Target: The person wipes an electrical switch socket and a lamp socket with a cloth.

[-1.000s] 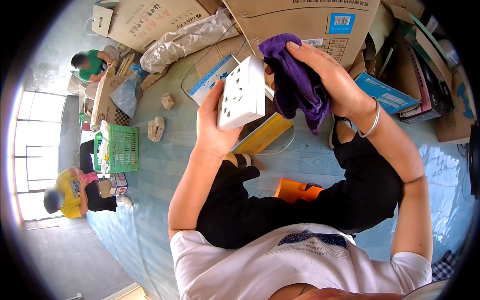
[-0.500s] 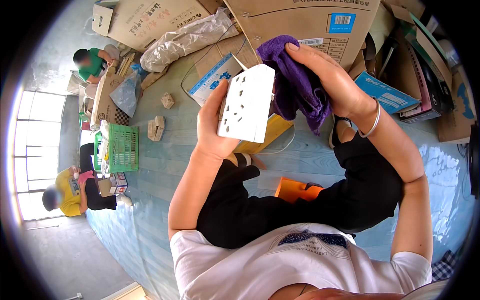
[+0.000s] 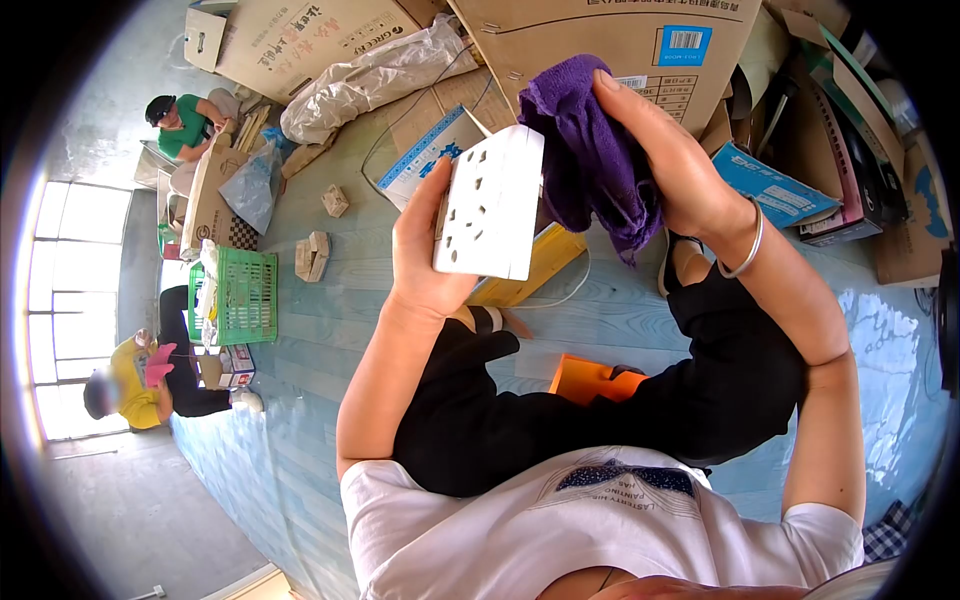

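My left hand (image 3: 428,240) is closed round a white power strip (image 3: 490,215), its face of several socket holes turned toward me. Opposite it, my right hand (image 3: 675,165) grips a bunched purple cloth (image 3: 585,140), thumb on top and the lower folds hanging loose. The cloth is right at the strip's right side and overlaps its edge in this view. Behind and below the strip stands a yellow box-like object (image 3: 545,265), partly hidden. On the floor between my legs lies an orange object (image 3: 585,380).
Large cardboard boxes (image 3: 600,40) stand in front, with opened cartons (image 3: 780,185) to the right. A green basket (image 3: 248,295) and small wooden blocks (image 3: 312,257) are on the left. Two other people sit at the far left, one holding a pink cloth (image 3: 160,365).
The power strip has tilted slightly, so less of its right side shows. My right hand and the purple cloth have shifted a little upward. The person in yellow has spread the pink cloth.
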`<state>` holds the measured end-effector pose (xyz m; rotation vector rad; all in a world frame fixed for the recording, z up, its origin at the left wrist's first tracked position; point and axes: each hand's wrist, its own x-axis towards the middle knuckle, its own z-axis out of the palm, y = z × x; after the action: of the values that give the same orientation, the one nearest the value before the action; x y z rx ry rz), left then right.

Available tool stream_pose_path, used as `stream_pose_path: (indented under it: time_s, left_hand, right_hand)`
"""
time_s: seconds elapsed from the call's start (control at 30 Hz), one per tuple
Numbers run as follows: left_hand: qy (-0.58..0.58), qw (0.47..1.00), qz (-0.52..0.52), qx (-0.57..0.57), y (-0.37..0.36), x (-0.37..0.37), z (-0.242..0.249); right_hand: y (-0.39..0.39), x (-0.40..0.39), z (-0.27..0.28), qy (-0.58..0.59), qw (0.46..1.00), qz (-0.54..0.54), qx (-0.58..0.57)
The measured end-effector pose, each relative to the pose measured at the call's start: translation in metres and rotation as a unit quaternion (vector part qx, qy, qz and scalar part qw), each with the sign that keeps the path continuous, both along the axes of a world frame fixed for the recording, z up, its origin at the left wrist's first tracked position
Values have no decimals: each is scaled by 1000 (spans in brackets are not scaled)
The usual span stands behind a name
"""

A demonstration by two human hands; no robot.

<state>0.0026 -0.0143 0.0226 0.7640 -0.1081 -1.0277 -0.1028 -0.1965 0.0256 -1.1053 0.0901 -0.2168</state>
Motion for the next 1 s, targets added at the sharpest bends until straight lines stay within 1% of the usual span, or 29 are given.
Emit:
stream_pose_path:
  time_s: [0.03, 0.1, 0.13, 0.17, 0.2, 0.3, 0.33, 0.37, 0.43, 0.47, 0.5, 0.53, 0.57, 0.6, 0.63, 0.67, 0.7, 0.73, 0.77, 0.8, 0.83, 0.9, 0.93, 0.97, 1.0]
  left_hand:
    - [2, 1000, 0, -6, 1, 4, -4]
    - [4, 1000, 0, -13, 3, 6, -9]
    - [-5, 1000, 29, 6, 2, 5, -9]
    - [-14, 998, 58, 25, 1, 4, -10]
    - [-14, 998, 58, 26, 1, 1, -10]
    - [-148, 980, 59, 119, -1, -6, -10]
    - [-49, 991, 70, 99, -4, -5, -10]
    - [-49, 991, 70, 99, -4, -6, -9]
    - [-57, 990, 53, 117, -4, -8, -8]
    - [-115, 983, 49, 134, -4, -11, -8]
    - [-115, 983, 48, 135, -1, -5, -16]
    - [-18, 999, -35, -1, 2, 3, -23]
    - [80, 980, -116, -137, 4, 8, -29]
    - [62, 988, -98, -99, 6, 7, -36]
    - [61, 988, -99, -100, 6, 3, -35]
    - [-260, 962, -79, 14, 8, -2, -34]
    - [-550, 824, -50, 127, 9, -6, -35]
    - [-607, 784, 6, 129, 8, -11, -35]
    - [-607, 784, 5, 128, 7, -8, -31]
    - [-311, 949, -49, 2, 7, -3, -25]
    - [26, 987, -96, -124, 7, 1, -18]
    - [5, 988, -94, -120, 8, 3, -18]
    - [-265, 963, 24, 46, 9, 4, -28]
    - [-361, 926, 70, 79, 12, 10, -35]
    - [-453, 874, 122, 128, 15, 16, -43]
  right_hand:
    - [0, 1, -1, -68, 995, 17, -70]
    - [5, 1, -2, -179, 961, 29, -210]
    - [9, 2, -7, -228, 922, 3, -312]
    - [14, 3, -11, -274, 870, -23, -410]
    - [19, 1, -13, -247, 889, 18, -386]
    - [16, 8, -13, -243, 900, 5, -361]
    - [12, 6, -11, -227, 897, 24, -378]
    - [11, 7, -9, -227, 897, 24, -378]
    - [10, 6, -8, -173, 927, 18, -333]
    - [13, 8, -9, -178, 944, -4, -277]
    - [13, 8, -9, -146, 957, -18, -250]
    - [9, 9, -8, -116, 971, -28, -208]
    - [5, 10, -7, -85, 982, -37, -166]
    - [2, 10, -8, -81, 986, -39, -138]
    - [-2, 9, -8, -82, 986, -40, -139]
    - [-4, 9, -8, -72, 992, -34, -93]
    - [-6, 8, -8, -62, 997, -28, -48]
    - [-5, 9, -8, -48, 997, -43, -36]
    - [-7, 10, -10, -47, 997, -44, -36]
    - [-9, 10, -11, -36, 998, -50, -9]
    - [-10, 10, -12, -25, 998, -55, 17]
    - [-11, 9, -9, -8, 998, -56, 37]
    - [-15, 7, -8, -18, 999, -10, 39]
    - [-17, 6, -8, -27, 998, 36, 41]
    - [-18, 6, -9, -15, 999, 38, 18]
